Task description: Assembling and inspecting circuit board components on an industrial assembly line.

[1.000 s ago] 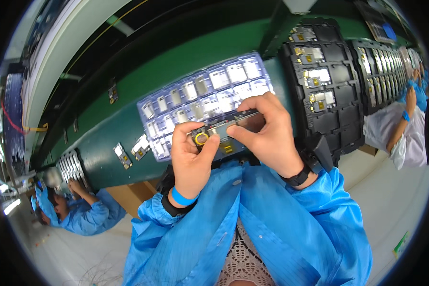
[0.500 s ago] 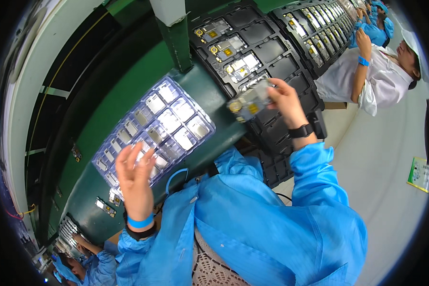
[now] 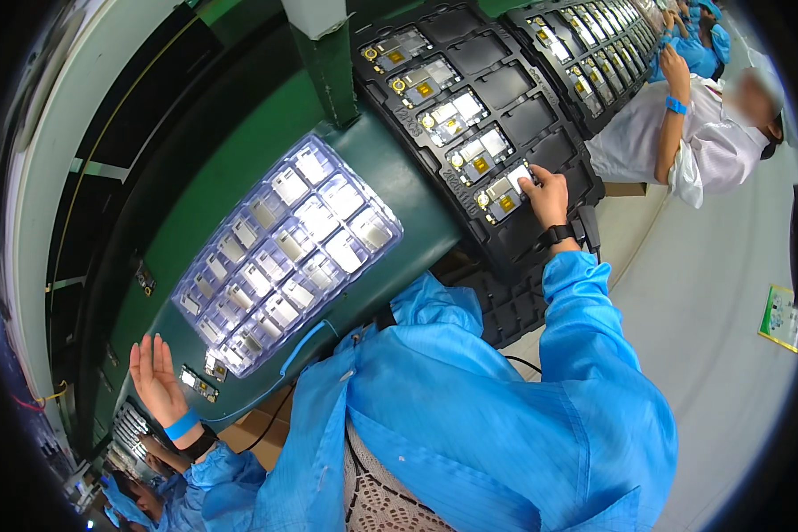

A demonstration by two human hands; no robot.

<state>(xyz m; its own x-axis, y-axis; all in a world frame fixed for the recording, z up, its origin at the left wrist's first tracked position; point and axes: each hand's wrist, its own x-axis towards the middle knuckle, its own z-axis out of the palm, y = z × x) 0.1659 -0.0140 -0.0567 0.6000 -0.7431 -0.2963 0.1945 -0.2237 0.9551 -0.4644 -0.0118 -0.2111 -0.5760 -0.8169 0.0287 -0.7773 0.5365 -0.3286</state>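
With its fingertips, my right hand [image 3: 545, 197] grips the right end of a circuit board [image 3: 502, 197], which lies in a slot of the black tray [image 3: 550, 158]. Several similar boards, each with a round gold part, fill the slots in the same column above it. My left hand [image 3: 157, 381] is raised with its fingers stretched out and holds nothing. Near it, two small circuit boards [image 3: 199, 384] lie on the green surface. Between my hands sits a clear plastic tray [image 3: 395, 234] whose cells hold silver metal pieces [image 3: 290, 187].
A green post [image 3: 332, 84] stands behind the trays. Another black tray [image 3: 569, 108] with boards continues to the far right, beside a person in white [image 3: 714, 146]. A blue cord [image 3: 301, 350] runs from my left wristband. Co-workers in blue [image 3: 186, 501] sit at lower left.
My right hand has brought the circuit board down into the black tray's slot. My left hand has moved left and down, away from the clear tray.
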